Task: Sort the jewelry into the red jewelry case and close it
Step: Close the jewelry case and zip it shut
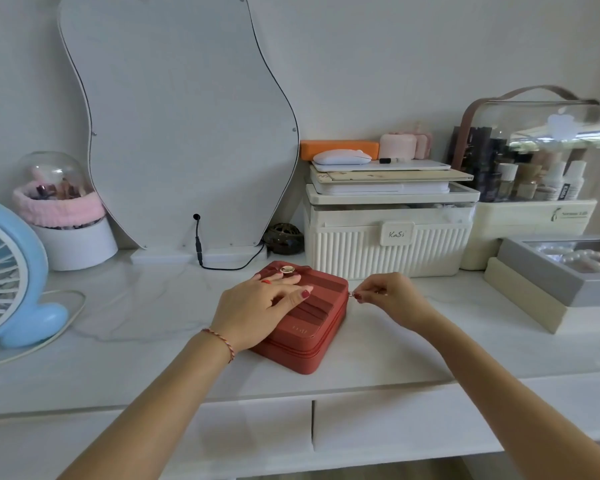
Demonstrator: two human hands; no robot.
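The red jewelry case [321,327] lies on the white desk with its lid down, a gold clasp [287,269] at its far edge. My left hand [262,306] rests flat on the lid with fingers straight, pressing it. To the right of the case, my right hand [387,294] pinches the small metal zipper pull [351,294] at the case's right far corner. No loose jewelry shows on the desk near the case.
A wavy mirror [184,126] with a black cable stands behind the case. A ribbed white storage box [388,240] and a cosmetics organiser [534,161] sit at the right, a grey box of beads [565,268] nearer. A blue fan [11,271] stands at the left.
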